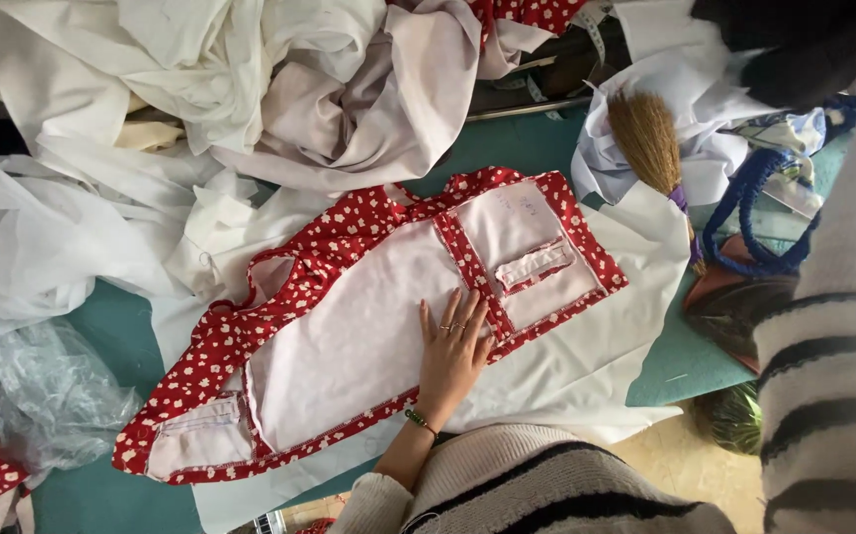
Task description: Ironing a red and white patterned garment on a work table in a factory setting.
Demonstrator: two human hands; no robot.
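Note:
A red garment piece (212, 341) with small white flowers lies inside out on the table, showing its pale pink lining (349, 326) and a stitched pocket flap (535, 265). It rests on a sheet of white fabric (586, 366). My left hand (452, 358) lies flat, palm down, on the lining near the garment's lower red edge, fingers slightly spread; it has rings and a green bead bracelet at the wrist. My right arm's striped sleeve (833, 326) fills the right edge; that hand is out of view.
A heap of white and pale pink cloth (279, 89) covers the far side of the teal table (101, 326). A small straw hand broom (645, 138), blue cord handles (744, 213), and a crumpled clear plastic bag (42, 396) lie around it.

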